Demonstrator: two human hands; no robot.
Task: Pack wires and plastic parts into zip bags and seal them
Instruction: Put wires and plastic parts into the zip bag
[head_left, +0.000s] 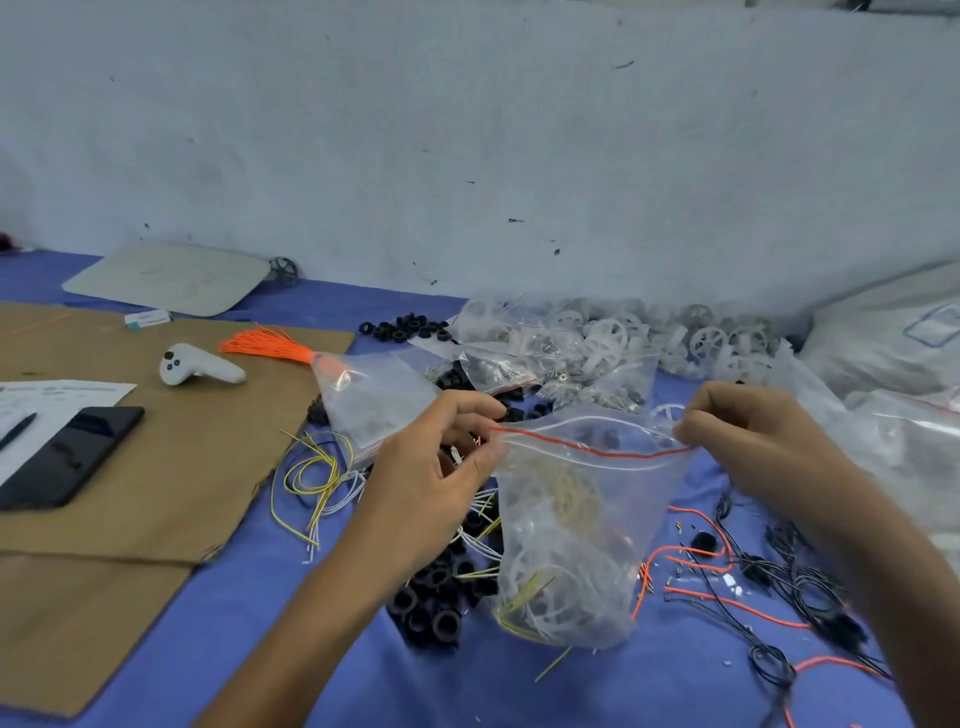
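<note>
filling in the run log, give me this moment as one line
phase: sealing | left hand: pinches zip bag top-left corner | right hand: pinches top-right corner | mouth: open

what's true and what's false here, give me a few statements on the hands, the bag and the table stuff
1. The left hand and right hand both pinch the zip bag at its top edge. True.
2. The zip bag is empty. False: it holds white plastic parts and wires.
3. The right hand holds the phone. False: the phone lies on the cardboard.
4. Orange wires stick out of another bag beyond the left hand. True.
</note>
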